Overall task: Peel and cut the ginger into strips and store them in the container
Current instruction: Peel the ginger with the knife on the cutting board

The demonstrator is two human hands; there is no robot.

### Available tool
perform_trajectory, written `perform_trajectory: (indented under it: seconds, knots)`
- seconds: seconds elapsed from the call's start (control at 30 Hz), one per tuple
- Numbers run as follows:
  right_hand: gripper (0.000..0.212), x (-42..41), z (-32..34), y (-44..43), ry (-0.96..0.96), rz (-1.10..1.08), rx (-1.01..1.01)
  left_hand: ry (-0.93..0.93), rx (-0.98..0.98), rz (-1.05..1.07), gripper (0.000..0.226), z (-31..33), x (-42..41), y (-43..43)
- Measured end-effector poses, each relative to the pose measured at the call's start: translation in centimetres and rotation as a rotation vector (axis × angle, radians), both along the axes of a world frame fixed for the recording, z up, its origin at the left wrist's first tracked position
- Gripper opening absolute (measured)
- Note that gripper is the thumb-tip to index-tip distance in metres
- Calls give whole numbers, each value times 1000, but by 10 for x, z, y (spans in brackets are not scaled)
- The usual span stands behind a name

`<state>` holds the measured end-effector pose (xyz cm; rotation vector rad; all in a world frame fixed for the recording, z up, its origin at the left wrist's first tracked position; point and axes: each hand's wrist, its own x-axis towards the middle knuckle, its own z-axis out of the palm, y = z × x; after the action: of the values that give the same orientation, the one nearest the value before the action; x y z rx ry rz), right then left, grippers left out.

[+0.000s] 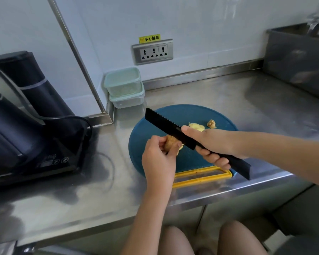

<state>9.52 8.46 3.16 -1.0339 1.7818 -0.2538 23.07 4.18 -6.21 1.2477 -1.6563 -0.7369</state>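
While left hand [158,160] pinches knobbly ginger [170,142], right hand [211,144] grips black knife [165,124]

Two bare hands [158,159], bare forearms [284,144], bare knees [175,240]

Left hand: the left hand [159,153] holds a knobbly tan ginger piece [170,142] in curled fingers above the round blue plastic cutting board [155,137].
Right hand: the right hand [208,144] grips the handle of a black rectangular-bladed knife [166,124], thumb on the blade.
Board: a peeled pale-yellow ginger piece [196,127] and a small brown ginger scrap [211,124] lie at its far side.
Corner: two stacked pale-green lidded plastic containers [124,87] on the stainless-steel counter [201,92].
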Motion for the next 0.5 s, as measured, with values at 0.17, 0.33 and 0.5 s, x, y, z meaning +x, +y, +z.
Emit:
perform_trajectory:
  seconds: [0.17,0.33,0.5]
  knots:
    - [67,10,6,-14,-23,16,-42,21,10,-3,25,0,2,0]
    - [70,3,-5,7,-91,-61,4,65,31,-12,24,2,5,2]
    - [71,-11,-14,39,-143,-101,30,17,3,1,26,2,2,3]
